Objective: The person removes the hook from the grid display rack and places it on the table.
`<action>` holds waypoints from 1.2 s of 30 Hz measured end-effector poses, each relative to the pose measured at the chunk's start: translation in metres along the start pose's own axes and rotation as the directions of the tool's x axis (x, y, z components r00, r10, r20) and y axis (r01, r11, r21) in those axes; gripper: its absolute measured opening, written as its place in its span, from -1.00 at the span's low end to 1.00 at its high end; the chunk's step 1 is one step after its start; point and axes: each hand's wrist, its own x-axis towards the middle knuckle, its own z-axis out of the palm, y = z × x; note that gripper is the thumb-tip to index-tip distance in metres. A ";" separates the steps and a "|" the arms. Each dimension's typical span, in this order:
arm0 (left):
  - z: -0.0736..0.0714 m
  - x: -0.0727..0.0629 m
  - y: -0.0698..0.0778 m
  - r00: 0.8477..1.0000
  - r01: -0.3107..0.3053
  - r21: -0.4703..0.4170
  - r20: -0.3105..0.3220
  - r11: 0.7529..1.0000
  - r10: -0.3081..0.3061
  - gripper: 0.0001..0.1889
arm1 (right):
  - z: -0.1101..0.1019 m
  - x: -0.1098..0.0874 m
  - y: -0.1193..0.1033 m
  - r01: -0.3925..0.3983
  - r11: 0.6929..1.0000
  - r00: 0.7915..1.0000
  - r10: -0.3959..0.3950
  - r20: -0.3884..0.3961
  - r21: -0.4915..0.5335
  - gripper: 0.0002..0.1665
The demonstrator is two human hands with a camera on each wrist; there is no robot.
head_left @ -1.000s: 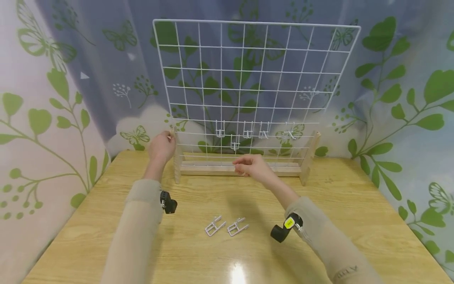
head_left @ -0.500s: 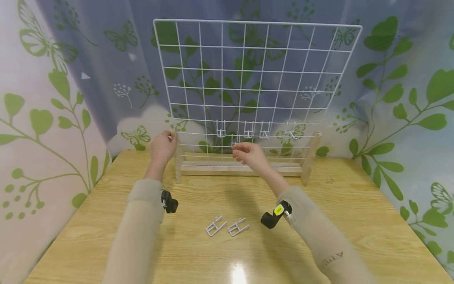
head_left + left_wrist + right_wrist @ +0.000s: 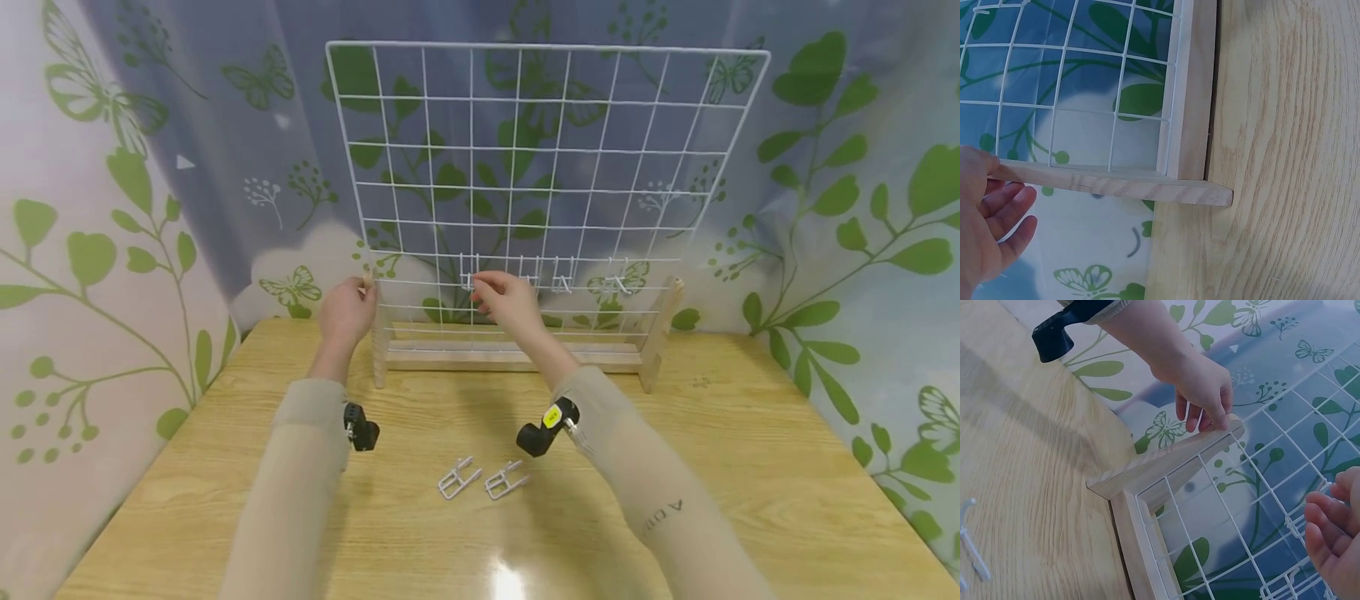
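My left hand (image 3: pixel 347 312) holds the top of the left wooden side post (image 3: pixel 379 342) of a grid stand, thumb and fingers on either side. A white wire grid panel (image 3: pixel 513 191) stands upright in it. At its lower left hangs a double-prong wire hook (image 3: pixel 467 281). My right hand (image 3: pixel 512 307) has its thumb and index tips right beside this hook, other fingers loosely curled; whether they pinch it cannot be told. In the right wrist view, the right hand (image 3: pixel 1338 547) is beside hanging hooks (image 3: pixel 1294 526). The lower hook is hidden behind this hand.
Two loose white hooks (image 3: pixel 458 479) lie side by side on the wooden table (image 3: pixel 420 533), nearer the person. Further right on the grid hang more hooks (image 3: pixel 562 279). A leaf-patterned curtain (image 3: pixel 247 225) is behind the stand. The right wooden post (image 3: pixel 660 333) supports the other side.
My right hand has risen and moved left, from in front of the base bar past the lower hook to the upper left one. My left hand has stayed on the post.
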 end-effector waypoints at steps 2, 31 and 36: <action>0.001 0.000 0.000 1.000 -0.002 -0.001 -0.006 1.000 0.002 -0.59 | 0.004 0.003 -0.001 -0.006 1.000 1.000 0.006 -0.004 0.000 -0.65; 0.001 -0.002 0.002 1.000 -0.003 0.012 -0.006 1.000 0.003 -0.59 | 0.022 0.028 -0.008 -0.256 0.940 0.965 0.260 0.008 0.224 -0.64; 0.000 -0.002 0.002 1.000 0.006 0.002 -0.006 1.000 -0.006 -0.60 | 0.021 0.030 -0.013 -0.291 0.911 0.954 0.300 0.014 0.293 -0.67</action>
